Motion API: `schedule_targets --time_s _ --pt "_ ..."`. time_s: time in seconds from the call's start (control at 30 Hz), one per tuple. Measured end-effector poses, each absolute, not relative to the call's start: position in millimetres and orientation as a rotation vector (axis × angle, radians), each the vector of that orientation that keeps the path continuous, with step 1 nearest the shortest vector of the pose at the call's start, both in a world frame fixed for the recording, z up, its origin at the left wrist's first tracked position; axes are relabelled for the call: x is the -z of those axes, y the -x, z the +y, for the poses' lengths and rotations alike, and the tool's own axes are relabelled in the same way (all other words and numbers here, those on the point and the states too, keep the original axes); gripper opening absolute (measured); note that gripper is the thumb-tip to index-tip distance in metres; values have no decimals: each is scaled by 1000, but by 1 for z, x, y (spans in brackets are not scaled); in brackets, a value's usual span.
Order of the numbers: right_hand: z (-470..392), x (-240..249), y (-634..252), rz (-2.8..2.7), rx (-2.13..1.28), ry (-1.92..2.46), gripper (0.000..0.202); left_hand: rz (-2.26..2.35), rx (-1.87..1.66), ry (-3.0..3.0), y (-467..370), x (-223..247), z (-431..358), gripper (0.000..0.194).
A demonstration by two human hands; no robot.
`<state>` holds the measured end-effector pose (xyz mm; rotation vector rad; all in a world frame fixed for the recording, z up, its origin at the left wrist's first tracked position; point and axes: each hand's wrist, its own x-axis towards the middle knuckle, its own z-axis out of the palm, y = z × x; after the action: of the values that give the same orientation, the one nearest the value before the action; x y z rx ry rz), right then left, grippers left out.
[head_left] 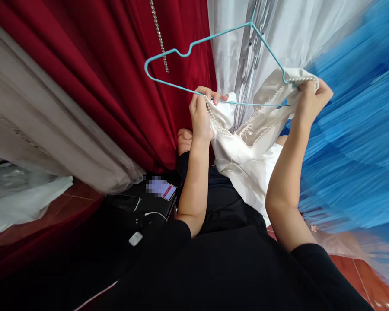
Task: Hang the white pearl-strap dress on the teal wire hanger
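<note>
A white satin dress with pearl-beaded edges hangs between my hands and drapes over my lap. My left hand grips one beaded shoulder of it, its fingers at the lower bar of a light-blue hanger. My right hand is closed around the other shoulder, where the hanger's right end sits inside the fabric. The hanger's left end sticks out bare, beyond my left hand. Its hook is cut off by the top of the view.
Red cloth hangs ahead, and pale fabric at the left. Blue ruffled tulle fills the right side. A lit phone, a dark phone and a small white case lie on a black surface at lower left.
</note>
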<state>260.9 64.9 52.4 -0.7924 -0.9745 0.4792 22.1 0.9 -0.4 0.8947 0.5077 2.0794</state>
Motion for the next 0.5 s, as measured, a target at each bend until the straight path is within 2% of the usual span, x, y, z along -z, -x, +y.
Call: schedule_targets --time_s 0.07,0.2,0.4,0.5 --pt "68 -56 -269 -987 -517 822 46 507 -2049 -891 -21 3 3 30" --pt "79 -51 -275 -932 -648 816 24 494 -2024 -924 -20 4 3 33" --pt "76 -51 -262 -825 -1090 759 27 460 -2021 -861 -15 -1 -1 29" --pt "63 -61 -256 -944 -1149 812 30 482 -2037 -859 -17 -3 -3 32"
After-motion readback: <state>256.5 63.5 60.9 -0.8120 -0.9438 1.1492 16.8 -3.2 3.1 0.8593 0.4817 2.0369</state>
